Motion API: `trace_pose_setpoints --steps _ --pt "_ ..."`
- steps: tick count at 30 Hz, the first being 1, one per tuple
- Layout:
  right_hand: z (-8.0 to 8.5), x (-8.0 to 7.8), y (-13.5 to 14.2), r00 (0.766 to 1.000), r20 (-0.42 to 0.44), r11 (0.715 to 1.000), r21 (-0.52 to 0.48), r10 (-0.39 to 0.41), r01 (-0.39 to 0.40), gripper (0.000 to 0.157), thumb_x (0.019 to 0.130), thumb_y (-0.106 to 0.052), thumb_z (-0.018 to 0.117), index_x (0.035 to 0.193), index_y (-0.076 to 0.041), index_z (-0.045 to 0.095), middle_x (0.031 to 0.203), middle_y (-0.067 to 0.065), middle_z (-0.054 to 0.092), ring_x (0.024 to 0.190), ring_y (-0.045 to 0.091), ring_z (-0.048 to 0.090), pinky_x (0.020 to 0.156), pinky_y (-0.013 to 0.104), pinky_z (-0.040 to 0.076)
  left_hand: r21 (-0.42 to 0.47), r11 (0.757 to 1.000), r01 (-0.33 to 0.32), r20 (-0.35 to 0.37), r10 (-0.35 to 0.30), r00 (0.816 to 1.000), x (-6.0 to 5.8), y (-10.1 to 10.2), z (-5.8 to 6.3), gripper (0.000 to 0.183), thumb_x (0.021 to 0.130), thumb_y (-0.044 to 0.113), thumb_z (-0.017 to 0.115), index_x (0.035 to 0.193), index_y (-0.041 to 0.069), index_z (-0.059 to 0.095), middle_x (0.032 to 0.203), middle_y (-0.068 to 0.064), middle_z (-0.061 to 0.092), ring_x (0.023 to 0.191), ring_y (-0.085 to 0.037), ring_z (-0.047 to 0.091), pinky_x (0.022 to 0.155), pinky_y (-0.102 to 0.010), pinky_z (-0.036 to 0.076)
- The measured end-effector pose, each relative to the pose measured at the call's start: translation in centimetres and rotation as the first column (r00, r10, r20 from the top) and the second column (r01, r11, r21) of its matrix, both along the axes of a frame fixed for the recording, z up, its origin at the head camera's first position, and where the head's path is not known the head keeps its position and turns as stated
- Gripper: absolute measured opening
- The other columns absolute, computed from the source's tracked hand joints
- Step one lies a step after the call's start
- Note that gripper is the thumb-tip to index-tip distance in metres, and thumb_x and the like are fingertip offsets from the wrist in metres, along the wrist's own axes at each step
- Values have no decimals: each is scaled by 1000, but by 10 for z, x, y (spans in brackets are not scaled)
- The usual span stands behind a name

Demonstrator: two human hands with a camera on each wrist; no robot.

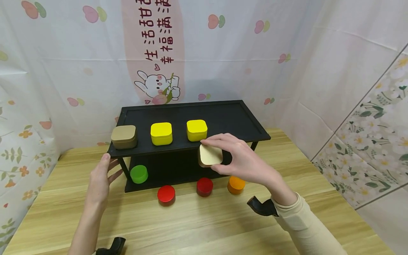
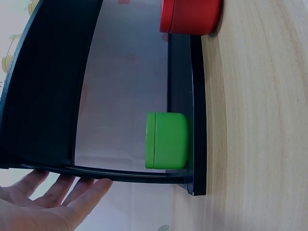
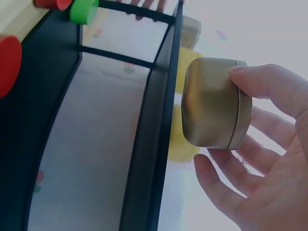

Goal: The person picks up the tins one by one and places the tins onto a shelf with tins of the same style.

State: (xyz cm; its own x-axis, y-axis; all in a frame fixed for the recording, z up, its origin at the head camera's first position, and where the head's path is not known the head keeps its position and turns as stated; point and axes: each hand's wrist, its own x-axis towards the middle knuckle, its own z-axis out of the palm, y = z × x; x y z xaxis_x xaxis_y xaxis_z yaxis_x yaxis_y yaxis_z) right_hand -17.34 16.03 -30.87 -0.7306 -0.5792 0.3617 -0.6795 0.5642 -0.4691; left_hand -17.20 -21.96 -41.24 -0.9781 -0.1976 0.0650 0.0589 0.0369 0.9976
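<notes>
A gold square tin with rounded corners [image 1: 210, 156] is held by my right hand [image 1: 237, 156], thumb on one side and fingers on the other. In the right wrist view, the tin [image 3: 211, 103] is in the air just in front of the black shelf's top board. My left hand [image 1: 100, 177] touches the front left corner of the black two-tier shelf [image 1: 220, 115]; in the left wrist view its fingers [image 2: 89, 198] lie fairly straight against the shelf's side. Along the top board stand another gold tin [image 1: 124, 137], a yellow tin [image 1: 161, 134] and a second yellow tin [image 1: 196, 130].
A green round tin [image 1: 139, 174] sits on the lower board at the left. Before the shelf are a red tin [image 1: 166, 195], another red tin [image 1: 204, 187] and an orange tin [image 1: 236, 185]. A wooden table [image 1: 191, 226] lies beneath; a printed curtain [image 1: 223, 53] hangs behind.
</notes>
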Motion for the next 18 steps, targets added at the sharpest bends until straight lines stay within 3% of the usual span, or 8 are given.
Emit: trace_pose_setpoints --steps 18 --pt "8 -14 35 996 -71 992 109 -50 58 60 83 -13 85 139 -15 65 136 3 65 123 21 59 88 38 56 2 1000 -3 -5 3 1000 0 1 1 46 110 50 36 137 19 57 129 18 52 117 1 55 87 -7 56"
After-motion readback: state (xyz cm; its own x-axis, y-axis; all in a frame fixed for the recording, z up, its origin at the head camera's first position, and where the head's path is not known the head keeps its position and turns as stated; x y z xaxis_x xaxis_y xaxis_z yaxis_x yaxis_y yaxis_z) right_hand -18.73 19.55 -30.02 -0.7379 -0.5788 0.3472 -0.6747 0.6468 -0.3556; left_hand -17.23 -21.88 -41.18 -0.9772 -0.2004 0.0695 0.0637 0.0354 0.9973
